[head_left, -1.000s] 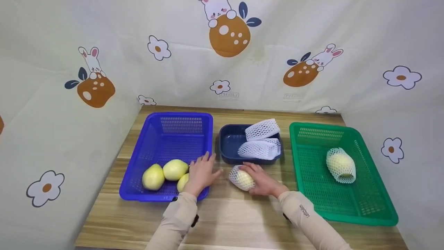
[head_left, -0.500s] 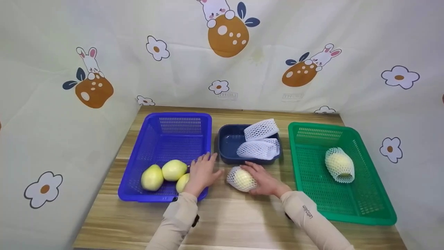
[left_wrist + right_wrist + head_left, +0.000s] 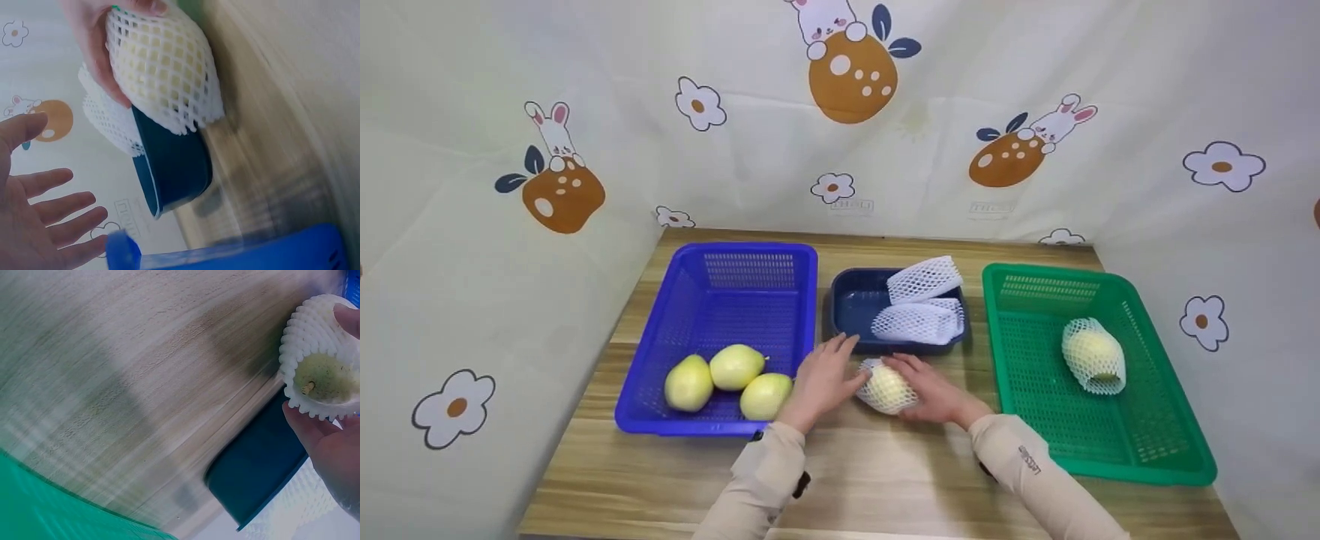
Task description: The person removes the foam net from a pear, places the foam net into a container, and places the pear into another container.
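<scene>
A pale yellow pear [image 3: 889, 391] in a white foam net sits in front of the small dark-blue bin. My right hand [image 3: 934, 391] grips it from the right, thumb and fingers curled round its sides. In the right wrist view the pear's stem end [image 3: 320, 379] shows through the net's opening. My left hand [image 3: 826, 379] is just left of the netted pear, its fingers spread and straight; the left wrist view shows a gap between this hand [image 3: 50, 214] and the fruit. Several empty foam nets [image 3: 919, 321] lie in the bin [image 3: 855, 341].
On the left, a blue basket [image 3: 649, 360] holds three bare pears [image 3: 736, 367] at its near end. On the right, a green basket [image 3: 1174, 367] contains another netted pear [image 3: 1093, 356]. A patterned cloth [image 3: 765, 150] hangs behind the wooden table [image 3: 877, 480].
My left hand has moved right, away from the blue basket's edge and toward the netted pear, uncovering the third bare pear. My right hand keeps its grip in nearly the same place.
</scene>
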A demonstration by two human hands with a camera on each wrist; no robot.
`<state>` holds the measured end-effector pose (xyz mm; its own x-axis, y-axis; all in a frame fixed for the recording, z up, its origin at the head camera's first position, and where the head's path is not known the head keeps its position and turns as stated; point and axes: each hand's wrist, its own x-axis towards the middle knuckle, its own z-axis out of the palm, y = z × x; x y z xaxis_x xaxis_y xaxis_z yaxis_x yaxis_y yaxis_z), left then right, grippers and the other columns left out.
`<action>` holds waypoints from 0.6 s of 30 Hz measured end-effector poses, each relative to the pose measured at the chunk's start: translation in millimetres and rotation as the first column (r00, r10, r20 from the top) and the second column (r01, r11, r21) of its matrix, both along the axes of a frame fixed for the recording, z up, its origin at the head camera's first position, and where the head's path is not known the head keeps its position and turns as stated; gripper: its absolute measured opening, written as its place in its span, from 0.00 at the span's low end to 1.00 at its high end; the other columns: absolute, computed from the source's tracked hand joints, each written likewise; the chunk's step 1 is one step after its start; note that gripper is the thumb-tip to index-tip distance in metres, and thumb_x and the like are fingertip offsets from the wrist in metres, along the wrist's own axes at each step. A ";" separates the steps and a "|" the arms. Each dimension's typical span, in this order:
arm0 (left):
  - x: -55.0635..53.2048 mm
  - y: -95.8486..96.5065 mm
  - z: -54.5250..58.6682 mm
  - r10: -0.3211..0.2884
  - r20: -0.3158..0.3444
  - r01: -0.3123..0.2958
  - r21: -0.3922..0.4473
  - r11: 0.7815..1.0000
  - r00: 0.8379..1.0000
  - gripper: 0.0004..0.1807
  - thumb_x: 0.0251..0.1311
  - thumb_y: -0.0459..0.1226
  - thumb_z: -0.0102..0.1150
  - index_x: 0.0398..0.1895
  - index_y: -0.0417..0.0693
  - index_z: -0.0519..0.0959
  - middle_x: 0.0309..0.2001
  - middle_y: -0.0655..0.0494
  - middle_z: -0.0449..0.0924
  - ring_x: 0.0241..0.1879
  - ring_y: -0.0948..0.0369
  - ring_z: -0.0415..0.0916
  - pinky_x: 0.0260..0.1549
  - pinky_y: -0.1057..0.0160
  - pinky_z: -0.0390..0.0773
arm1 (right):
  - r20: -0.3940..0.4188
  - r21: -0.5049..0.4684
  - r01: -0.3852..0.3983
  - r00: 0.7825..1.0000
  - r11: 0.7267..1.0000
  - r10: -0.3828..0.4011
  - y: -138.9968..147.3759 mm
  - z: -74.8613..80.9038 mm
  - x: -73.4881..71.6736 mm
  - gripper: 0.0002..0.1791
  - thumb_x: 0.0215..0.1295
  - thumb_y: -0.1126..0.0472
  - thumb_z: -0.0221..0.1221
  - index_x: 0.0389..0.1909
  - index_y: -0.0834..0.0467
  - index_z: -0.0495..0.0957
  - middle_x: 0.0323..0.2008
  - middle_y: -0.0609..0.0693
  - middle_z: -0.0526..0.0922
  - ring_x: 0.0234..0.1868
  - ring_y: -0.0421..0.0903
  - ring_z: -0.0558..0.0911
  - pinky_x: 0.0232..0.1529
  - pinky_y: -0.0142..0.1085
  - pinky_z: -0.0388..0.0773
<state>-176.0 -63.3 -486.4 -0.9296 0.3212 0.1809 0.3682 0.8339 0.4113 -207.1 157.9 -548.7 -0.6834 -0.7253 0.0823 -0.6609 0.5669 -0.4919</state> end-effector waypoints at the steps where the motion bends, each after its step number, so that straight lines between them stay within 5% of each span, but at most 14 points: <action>1: 1.6 1.9 -2.0 -0.002 0.020 0.002 0.012 1.000 1.000 0.32 0.52 0.49 0.56 0.57 0.40 0.66 0.55 0.40 0.65 0.52 0.44 0.64 0.49 0.49 0.64 | 0.001 -0.001 -0.002 1.000 1.000 0.002 0.1 0.4 0.4 0.48 0.37 0.60 0.68 0.63 0.61 0.56 0.59 0.63 0.58 0.57 0.58 0.61 0.54 0.50 0.59; 8: 9.7 13.6 -24.4 -0.017 0.145 0.008 0.065 0.998 0.989 0.37 0.51 0.49 0.57 0.60 0.38 0.61 0.59 0.37 0.60 0.53 0.39 0.61 0.48 0.47 0.65 | 0.031 -0.009 -0.011 0.999 1.000 0.012 2.6 3.3 4.1 0.44 0.42 0.57 0.65 0.62 0.62 0.56 0.59 0.64 0.58 0.59 0.57 0.60 0.53 0.49 0.61; 18: 9.9 19.9 -50.7 -0.007 0.197 -0.009 0.081 0.997 0.980 0.37 0.53 0.46 0.55 0.61 0.34 0.58 0.57 0.35 0.60 0.52 0.40 0.63 0.46 0.44 0.65 | -0.025 -0.040 0.032 0.999 0.999 -0.033 0.9 -2.7 8.2 0.43 0.49 0.52 0.63 0.62 0.65 0.55 0.59 0.64 0.59 0.58 0.57 0.62 0.54 0.49 0.60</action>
